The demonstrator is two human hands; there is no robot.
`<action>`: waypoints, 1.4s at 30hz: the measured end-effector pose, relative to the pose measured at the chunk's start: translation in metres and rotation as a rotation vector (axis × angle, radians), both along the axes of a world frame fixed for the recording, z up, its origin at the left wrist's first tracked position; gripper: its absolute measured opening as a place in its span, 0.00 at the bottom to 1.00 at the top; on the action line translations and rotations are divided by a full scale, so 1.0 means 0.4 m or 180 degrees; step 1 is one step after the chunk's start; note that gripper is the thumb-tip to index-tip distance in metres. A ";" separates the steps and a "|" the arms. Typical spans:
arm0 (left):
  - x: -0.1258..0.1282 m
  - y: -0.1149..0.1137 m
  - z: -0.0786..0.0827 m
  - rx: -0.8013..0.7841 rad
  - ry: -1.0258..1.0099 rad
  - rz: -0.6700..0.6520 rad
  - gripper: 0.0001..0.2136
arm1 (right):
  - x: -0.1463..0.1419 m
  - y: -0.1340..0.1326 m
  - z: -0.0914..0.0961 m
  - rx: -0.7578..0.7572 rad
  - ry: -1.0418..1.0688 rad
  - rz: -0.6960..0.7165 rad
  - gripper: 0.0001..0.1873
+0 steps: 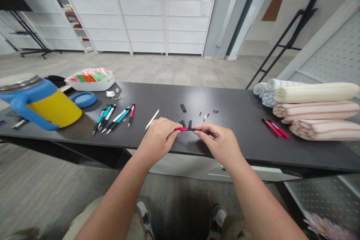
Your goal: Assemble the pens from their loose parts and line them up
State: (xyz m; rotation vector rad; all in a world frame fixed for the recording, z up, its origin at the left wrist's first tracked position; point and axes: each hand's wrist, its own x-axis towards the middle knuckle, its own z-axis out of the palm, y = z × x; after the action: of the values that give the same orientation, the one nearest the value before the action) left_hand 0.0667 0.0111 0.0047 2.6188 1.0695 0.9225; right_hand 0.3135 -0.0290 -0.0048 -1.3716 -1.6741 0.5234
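Observation:
A red and black pen (pixel 185 129) is stretched level between both hands over the front of the dark table. My left hand (pixel 158 137) pinches its red end, and my right hand (pixel 220 141) pinches the dark end; fingers partly hide both ends. Just behind the pen lie small black sleeves (pixel 183 108), more of them close to the fingertips. Tiny red-tipped parts (pixel 208 114), a white piece (pixel 204 118) and a small heap of metal bits (pixel 215 111) are scattered beyond my right hand. Beside my left hand rest thin white refills (pixel 152 119).
Several teal, white and red pens (pixel 112 118) lie at the left, near a yellow and blue jug (pixel 56 105), a blue lid (pixel 83 99) and a white basket (pixel 108 82). Two red pen barrels (pixel 277 129) lie right, before rolled towels (pixel 317 110). White cabinets (pixel 135 11) stand behind.

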 end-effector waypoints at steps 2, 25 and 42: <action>-0.001 0.001 -0.002 0.0014 -0.0004 -0.0019 0.10 | 0.000 -0.001 0.003 0.0035 -0.0122 0.0001 0.10; 0.002 0.009 -0.010 -0.0116 0.0001 0.0273 0.07 | -0.007 0.003 0.009 -0.0109 0.0100 -0.0151 0.15; -0.002 -0.004 0.004 -0.0119 0.0196 -0.0014 0.16 | -0.006 0.015 0.028 0.0387 0.1577 -0.0538 0.17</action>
State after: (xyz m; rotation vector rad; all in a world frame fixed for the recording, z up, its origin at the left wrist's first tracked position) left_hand 0.0658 0.0094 0.0063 2.6338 1.0842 0.8178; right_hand 0.3111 -0.0229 0.0064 -1.1646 -1.1596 0.5953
